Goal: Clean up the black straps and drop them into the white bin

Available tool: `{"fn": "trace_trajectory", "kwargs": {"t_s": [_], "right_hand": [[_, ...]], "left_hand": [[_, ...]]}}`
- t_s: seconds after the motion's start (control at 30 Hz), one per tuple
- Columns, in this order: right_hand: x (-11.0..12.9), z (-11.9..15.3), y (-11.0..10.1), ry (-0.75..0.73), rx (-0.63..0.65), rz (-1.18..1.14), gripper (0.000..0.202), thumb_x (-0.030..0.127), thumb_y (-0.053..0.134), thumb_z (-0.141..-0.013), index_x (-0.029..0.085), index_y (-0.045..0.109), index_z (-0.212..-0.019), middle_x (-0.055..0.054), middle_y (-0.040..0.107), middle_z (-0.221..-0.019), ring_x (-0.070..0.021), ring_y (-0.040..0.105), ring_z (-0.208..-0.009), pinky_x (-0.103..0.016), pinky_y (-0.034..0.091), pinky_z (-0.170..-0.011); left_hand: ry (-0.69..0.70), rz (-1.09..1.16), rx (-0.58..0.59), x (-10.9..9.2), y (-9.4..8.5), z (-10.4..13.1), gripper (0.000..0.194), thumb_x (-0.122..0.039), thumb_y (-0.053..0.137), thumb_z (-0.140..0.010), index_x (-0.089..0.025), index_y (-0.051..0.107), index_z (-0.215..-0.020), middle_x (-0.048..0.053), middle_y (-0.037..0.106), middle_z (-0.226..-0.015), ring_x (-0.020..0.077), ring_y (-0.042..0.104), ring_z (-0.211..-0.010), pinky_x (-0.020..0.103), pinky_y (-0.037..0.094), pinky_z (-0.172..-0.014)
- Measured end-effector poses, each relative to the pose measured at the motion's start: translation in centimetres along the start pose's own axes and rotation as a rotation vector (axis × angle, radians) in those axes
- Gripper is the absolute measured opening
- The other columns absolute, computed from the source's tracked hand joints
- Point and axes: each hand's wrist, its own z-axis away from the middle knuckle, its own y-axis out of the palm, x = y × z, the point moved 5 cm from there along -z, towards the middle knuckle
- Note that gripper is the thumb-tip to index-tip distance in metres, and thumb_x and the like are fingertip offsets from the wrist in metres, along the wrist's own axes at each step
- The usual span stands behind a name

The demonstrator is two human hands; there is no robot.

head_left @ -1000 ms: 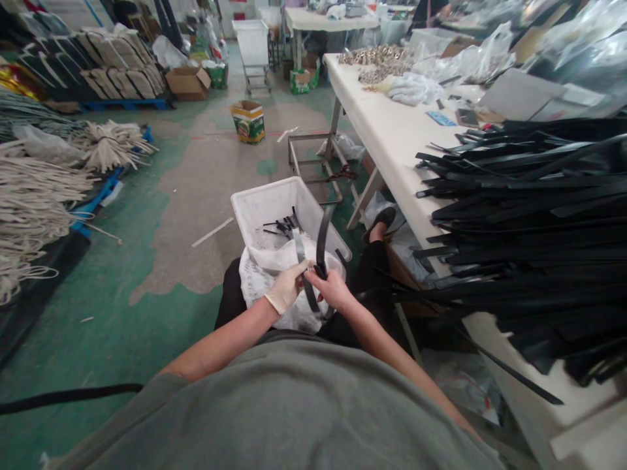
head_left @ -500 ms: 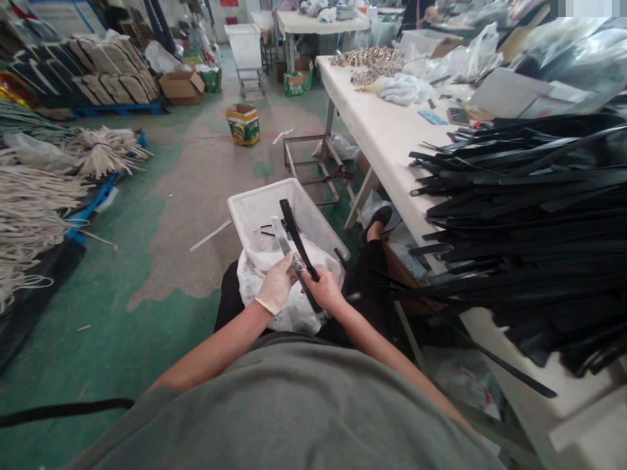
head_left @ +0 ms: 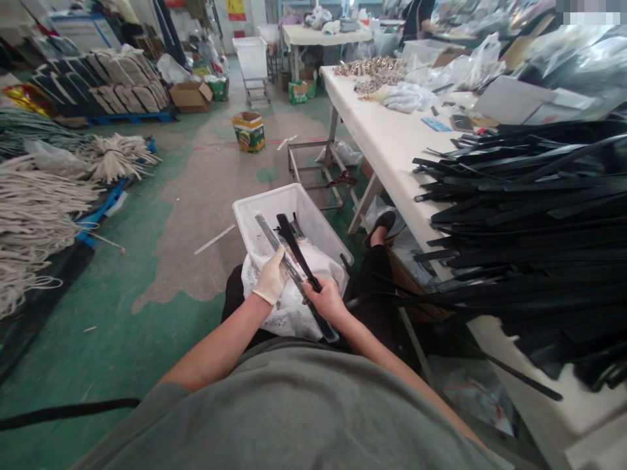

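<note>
left hand (head_left: 272, 279), gloved, pinches a shiny strip (head_left: 268, 230) slanting over a white bin (head_left: 243, 207); right hand (head_left: 328, 299) grips a black strap (head_left: 296, 249) beside it, its far end above the bin. a loosened pinch could let either slide in.

2 long, narrow strips are held up side by side over a white plastic bin (head_left: 264, 194), slanting from upper left to lower right. The glossy strip (head_left: 294, 273) is flat and straight, silvery grey along its upper part and dark lower down. Its upper end points towards the bin's far-left corner; its lower end extends past the near edge. The black strip (head_left: 300, 253) is shorter in view, broader at its upper end.
</note>
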Motion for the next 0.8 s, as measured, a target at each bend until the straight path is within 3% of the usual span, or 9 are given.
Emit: {"fn": "trace_trajectory", "kwargs": {"t_s": [0.2,0.33,0.43,0.57,0.67,0.8], "right_hand": [[0.9,-0.5,-0.6,-0.127,-0.056,0.087,0.022,0.037,0.054,-0.087,0.019,0.06,-0.076,-0.001,0.066,-0.061,-0.0142,0.061,-0.055,-0.022,0.044,-0.053],[0.5,0.0,-0.4,-0.146,-0.016,0.115,0.02,0.034,0.055,-0.088,0.02,0.059,-0.075,0.001,0.065,-0.059,-0.0142,0.063,-0.056,-0.021,0.043,-0.054],[0.4,0.2,-0.3,-0.142,-0.007,0.146,0.02,0.032,0.055,-0.088,0.02,0.06,-0.073,0.001,0.064,-0.057,-0.0143,0.062,-0.057,-0.022,0.042,-0.055],[1.3,-0.1,-0.4,-0.167,-0.023,0.188,0.018,0.031,0.056,-0.086,0.02,0.06,-0.072,0.0,0.066,-0.059,-0.0147,0.061,-0.058,-0.023,0.04,-0.057],[1.8,-0.1,-0.8,-0.19,-0.014,0.175,0.02,0.033,0.055,-0.086,0.02,0.06,-0.072,-0.001,0.066,-0.061,-0.0151,0.06,-0.06,-0.023,0.041,-0.059],[1.8,0.2,-1.4,-0.193,0.008,0.018,0.034,0.046,0.048,-0.091,0.017,0.066,-0.082,-0.004,0.07,-0.073,-0.0154,0.058,-0.063,-0.025,0.044,-0.06]], "left_hand": [[0.091,-0.158,0.117,1.5,0.1,2.9,0.036,-0.039,0.085,-0.067,-0.012,0.07,-0.085,0.008,0.074,-0.083,0.0206,0.071,-0.082,0.027,0.055,-0.074],[0.228,-0.004,-0.011,-2.4,-0.4,2.0,0.035,-0.045,0.077,-0.075,-0.015,0.069,-0.093,0.006,0.074,-0.087,0.0176,0.071,-0.083,0.025,0.054,-0.076],[0.259,0.026,-0.101,-4.4,-0.3,1.3,0.024,-0.037,0.076,-0.077,-0.016,0.068,-0.088,0.003,0.073,-0.083,0.0147,0.07,-0.079,0.022,0.052,-0.071],[0.145,-0.069,-0.07,-2.0,0.0,2.4,0.021,-0.033,0.079,-0.075,-0.015,0.068,-0.08,0.002,0.07,-0.072,0.0133,0.066,-0.064,0.021,0.048,-0.058],[0.101,-0.114,0.032,0.3,0.1,3.4,0.022,-0.033,0.079,-0.074,-0.013,0.069,-0.076,0.004,0.07,-0.072,0.014,0.066,-0.065,0.023,0.05,-0.061],[0.167,-0.076,-0.053,-0.1,-0.6,3.0,0.023,-0.034,0.081,-0.073,-0.013,0.07,-0.077,0.005,0.072,-0.074,0.0175,0.07,-0.076,0.026,0.053,-0.073]]}}
